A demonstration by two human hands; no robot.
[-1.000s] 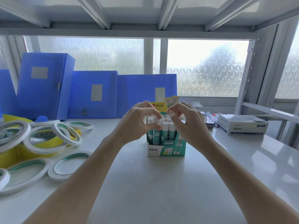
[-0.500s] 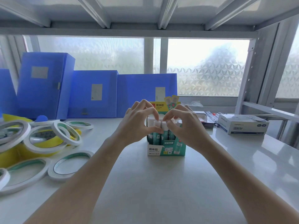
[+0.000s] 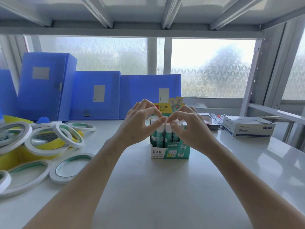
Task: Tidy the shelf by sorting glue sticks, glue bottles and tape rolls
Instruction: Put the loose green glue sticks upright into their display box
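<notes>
The work surface is a white shelf board (image 3: 148,195), smooth and glossy, with window light reflected along its right side. Overhead runs the ribbed grey underside of the next shelf level (image 3: 135,12); a perforated metal upright (image 3: 252,80) stands at the right. Behind the shelf, frosted patterned window panes (image 3: 211,68) fill the background. Three blue file boxes (image 3: 97,95) stand along the rear edge at left and centre. A green and white glue stick display box (image 3: 170,150) sits at mid-shelf, holding upright glue sticks (image 3: 159,134) with white caps. The left hand (image 3: 138,126) and right hand (image 3: 189,129) are both over the box, fingers curled, thumb and forefinger tips meeting at the caps of the front sticks; whether either hand actually pinches a cap cannot be determined. To the left lies a loose pile of white tape rolls (image 3: 69,169), some resting on a yellow container (image 3: 14,156). At right, well apart from the display box, sits a white and blue paper clip box (image 3: 247,128), with small dark items (image 3: 214,119) behind it, too indistinct to identify.
</notes>
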